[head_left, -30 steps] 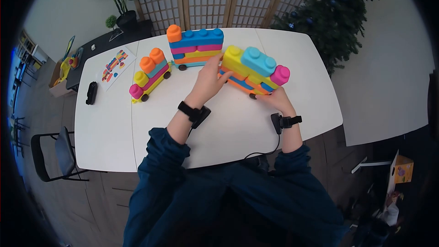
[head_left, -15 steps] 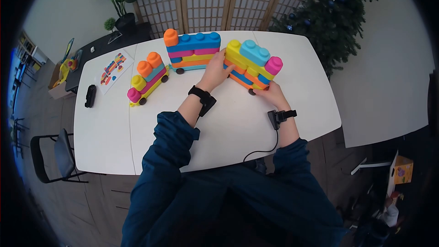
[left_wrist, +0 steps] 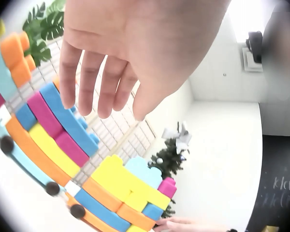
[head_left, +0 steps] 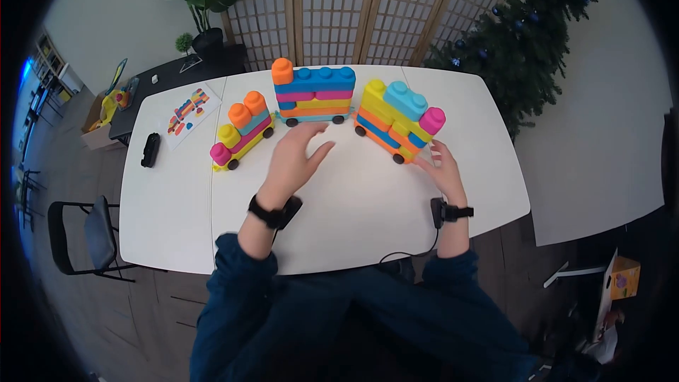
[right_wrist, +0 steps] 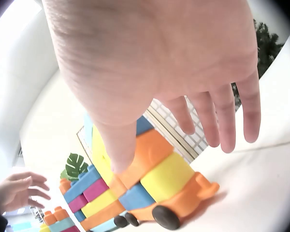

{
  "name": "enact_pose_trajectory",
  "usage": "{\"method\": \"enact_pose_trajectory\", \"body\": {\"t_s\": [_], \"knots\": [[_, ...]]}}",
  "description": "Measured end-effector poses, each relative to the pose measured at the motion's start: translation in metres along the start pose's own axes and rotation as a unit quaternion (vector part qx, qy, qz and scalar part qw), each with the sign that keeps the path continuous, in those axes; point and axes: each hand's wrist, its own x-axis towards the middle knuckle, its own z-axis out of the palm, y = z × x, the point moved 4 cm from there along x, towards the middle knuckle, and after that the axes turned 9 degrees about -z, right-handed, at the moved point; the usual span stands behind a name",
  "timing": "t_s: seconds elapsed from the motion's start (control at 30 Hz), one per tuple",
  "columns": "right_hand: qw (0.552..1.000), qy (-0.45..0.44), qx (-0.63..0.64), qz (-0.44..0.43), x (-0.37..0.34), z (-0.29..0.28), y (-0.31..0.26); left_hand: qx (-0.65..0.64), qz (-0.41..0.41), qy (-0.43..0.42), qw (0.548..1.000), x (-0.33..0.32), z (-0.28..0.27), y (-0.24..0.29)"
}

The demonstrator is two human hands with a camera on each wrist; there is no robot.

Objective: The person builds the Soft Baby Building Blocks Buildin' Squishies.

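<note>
My left hand (head_left: 291,159), fingers extended and holding nothing, is over the table in front of the middle toy train car (head_left: 315,92). That car is built of blue, magenta, yellow and orange blocks with an orange block on top. My right hand (head_left: 445,173) lies beside the rear end of the right train car (head_left: 382,107), its fingers loosely spread. In the right wrist view the thumb overlaps the side of this yellow, orange and blue car (right_wrist: 166,176). A lower train car (head_left: 244,143) with orange, yellow and magenta blocks stands at the left. All three cars rest upright on wheels, end to end in a curve.
On the left of the white table (head_left: 353,212) lie a printed picture sheet (head_left: 189,114) of the train and a black object (head_left: 151,150). A cable (head_left: 407,254) runs from the right wrist camera over the front edge. A folding screen (head_left: 332,21) and a decorated tree (head_left: 488,64) stand behind.
My left hand has let go of the right train car and moved left and back toward me. The right hand has loosened from that car's rear end. The head view has shifted slightly.
</note>
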Motion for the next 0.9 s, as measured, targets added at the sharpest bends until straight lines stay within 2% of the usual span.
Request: {"method": "enact_pose_trajectory", "body": {"t_s": [0.03, 0.1, 0.13, 0.2, 0.3, 0.4, 0.43, 0.5, 0.6, 0.9], "knots": [[0.998, 0.053, 0.031, 0.009, -0.013, -0.018, -0.002, -0.013, -0.010, 0.042, 0.999, -0.017, -0.023, -0.002], [0.986, 0.140, 0.085, 0.011, -0.035, -0.044, -0.033, 0.010, -0.121, 0.152, 0.981, -0.066, -0.077, -0.035], [0.978, 0.179, 0.106, 0.002, -0.043, -0.050, -0.043, 0.012, -0.136, 0.193, 0.972, -0.085, -0.092, -0.044], [0.939, 0.298, 0.149, -0.085, -0.060, -0.056, -0.043, 0.013, -0.168, 0.260, 0.951, -0.120, -0.116, -0.059], [0.888, 0.407, 0.139, -0.161, -0.097, -0.078, -0.055, 0.006, -0.198, 0.339, 0.920, -0.169, -0.149, -0.070], [0.883, 0.435, 0.098, -0.143, -0.115, -0.095, -0.066, 0.088, -0.198, 0.418, 0.882, -0.208, -0.184, -0.074], [0.880, 0.448, 0.073, -0.137, -0.121, -0.100, -0.066, 0.088, -0.198, 0.418, 0.882, -0.213, -0.190, -0.072], [0.874, 0.460, 0.064, -0.146, -0.131, -0.110, -0.068, 0.108, -0.178, 0.471, 0.857, -0.223, -0.202, -0.066], [0.854, 0.482, 0.088, -0.177, -0.138, -0.116, -0.076, 0.135, -0.195, 0.486, 0.841, -0.241, -0.219, -0.060], [0.870, 0.456, 0.055, -0.180, -0.125, -0.107, -0.081, 0.159, -0.193, 0.534, 0.807, -0.250, -0.233, -0.057]]}}
